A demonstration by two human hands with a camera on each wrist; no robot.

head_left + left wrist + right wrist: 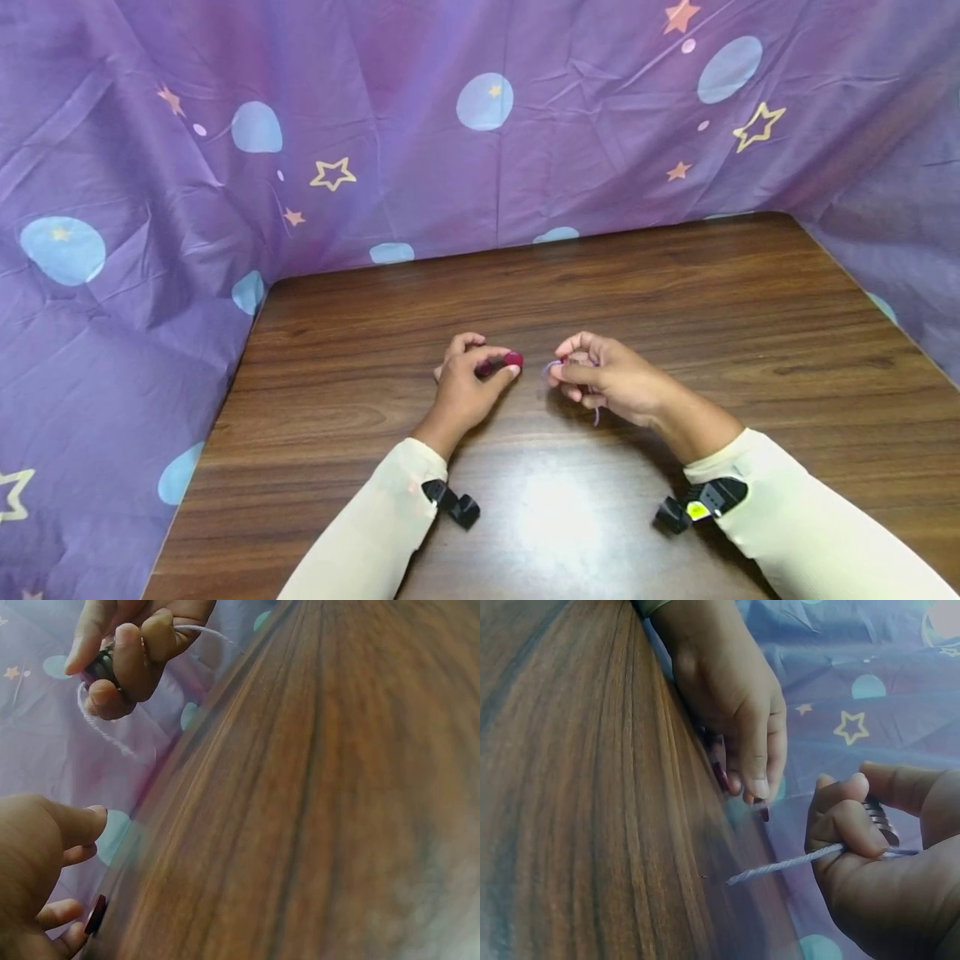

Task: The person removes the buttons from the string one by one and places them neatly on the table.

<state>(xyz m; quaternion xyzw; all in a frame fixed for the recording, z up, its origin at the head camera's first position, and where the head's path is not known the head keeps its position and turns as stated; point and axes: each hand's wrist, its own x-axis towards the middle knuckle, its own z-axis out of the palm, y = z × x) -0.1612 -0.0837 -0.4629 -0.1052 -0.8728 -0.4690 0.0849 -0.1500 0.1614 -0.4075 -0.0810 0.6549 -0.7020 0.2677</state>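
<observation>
My left hand (463, 390) pinches a small dark red disc (513, 358) between thumb and forefinger. A second dark red disc (96, 913) shows by its other fingers in the left wrist view. Close by on the right, my right hand (617, 379) has its fingers curled round a lilac cord (787, 864). The same fingers hold a dark, ribbed stack of thin pieces (880, 820), partly hidden behind them. One cord end sticks out toward the left hand, and another part hangs below the palm. The two hands are apart, low over the table.
The brown wood-grain table (360, 408) spreads around both hands, with a bright glare patch near its front. A purple cloth (420, 125) with stars and blue spots hangs behind and beside it. Each sleeve bears a black wrist camera (465, 510).
</observation>
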